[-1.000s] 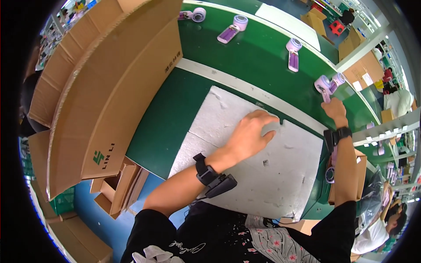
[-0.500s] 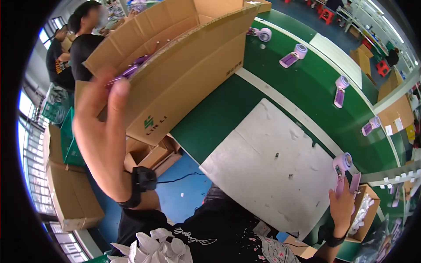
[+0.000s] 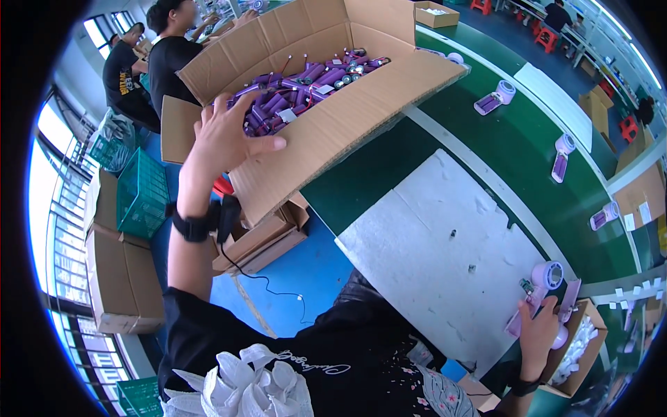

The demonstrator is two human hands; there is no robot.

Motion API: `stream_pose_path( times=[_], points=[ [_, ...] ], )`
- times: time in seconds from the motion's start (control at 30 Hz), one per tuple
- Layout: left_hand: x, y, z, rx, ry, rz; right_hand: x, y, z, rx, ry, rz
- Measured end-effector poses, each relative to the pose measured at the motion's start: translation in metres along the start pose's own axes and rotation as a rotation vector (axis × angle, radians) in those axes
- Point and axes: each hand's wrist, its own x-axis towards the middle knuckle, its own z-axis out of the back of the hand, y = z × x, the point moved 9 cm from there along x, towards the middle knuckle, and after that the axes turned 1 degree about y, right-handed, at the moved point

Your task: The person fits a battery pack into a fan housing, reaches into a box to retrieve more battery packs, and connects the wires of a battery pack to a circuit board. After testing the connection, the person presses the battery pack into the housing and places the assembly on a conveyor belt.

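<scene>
My left hand (image 3: 226,135) is open above the near left corner of a large cardboard box (image 3: 326,132), its fingers spread and its thumb over the near flap. Inside lie many purple cylindrical battery cells (image 3: 306,90) with short wires and small connectors. At the right edge of the work mat, my right hand (image 3: 538,337) is closed at the handle of a lilac handheld fan (image 3: 547,276). A small green circuit board (image 3: 526,285) shows beside the fan's round head. The fingers partly hide the handle. A loose pink casing piece (image 3: 570,299) is just right of the fingers.
A pale work mat (image 3: 431,243) covers the bench before me. More fans with purple cells (image 3: 495,97) stand along the green conveyor (image 3: 528,153). A small carton of white parts (image 3: 577,347) is beside my right hand. Green crates (image 3: 142,194) and co-workers (image 3: 174,55) are at left.
The near flap of the large box has swung down and outward, showing the cells inside. My left hand now spreads open over it. My right hand stays at the fan; the view has shifted.
</scene>
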Motion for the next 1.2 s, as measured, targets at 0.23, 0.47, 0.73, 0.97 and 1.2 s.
stream_pose_path(
  times=[0.23, 0.47, 0.73, 0.97, 1.2],
  points=[
    [0.018, 0.103, -0.083, 0.173, 0.208, 0.261, 0.004, -0.001, -0.012, 0.182, -0.086, 0.054],
    [0.018, 0.066, -0.069, -0.082, 0.146, 0.207, -0.008, -0.001, 0.021, 0.171, 0.066, -0.002],
    [0.035, 0.057, -0.046, -0.162, 0.011, 0.032, -0.003, 0.168, 0.163, 0.405, 0.403, 0.514],
    [0.003, -0.013, -0.036, -0.257, -0.143, 0.075, 0.045, 0.414, 0.235, 0.384, 0.402, 1.204],
    [-0.01, -0.027, -0.025, -0.345, -0.102, 0.162, 0.064, 0.62, 0.254, 0.656, 0.84, 1.514]
  ],
)
